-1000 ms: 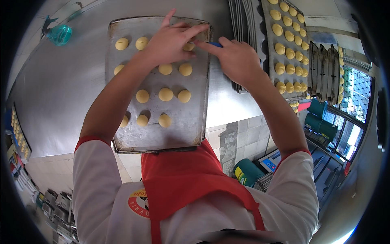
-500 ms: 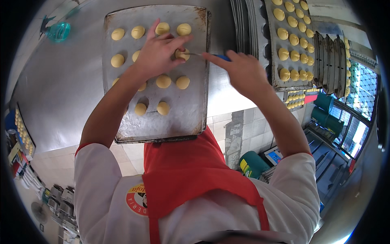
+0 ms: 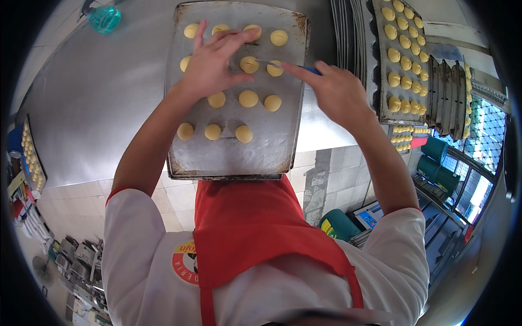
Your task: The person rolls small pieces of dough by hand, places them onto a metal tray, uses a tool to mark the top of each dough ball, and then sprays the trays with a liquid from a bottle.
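Knife (image 3: pixel 311 70) at a dough ball (image 3: pixel 249 66) on the metal tray (image 3: pixel 234 160)

In the head view, grips the blue-handled knife firmly in the right hand (image 3: pixel 340 91), near the metal tray's right edge. Holds the blade tip at the dough ball, in the second row from the metal tray's far edge. Spreads the left hand (image 3: pixel 212 62), fingers apart, over the metal tray's far half, left of centre; cannot tell whether touching dough. Shows a teal spray bottle (image 3: pixel 104 19) left of the metal tray.

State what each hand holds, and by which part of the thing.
Right hand: a thin-bladed knife, gripped by its blue handle. Left hand: no held thing shows; it is spread over the dough balls, contact unclear.
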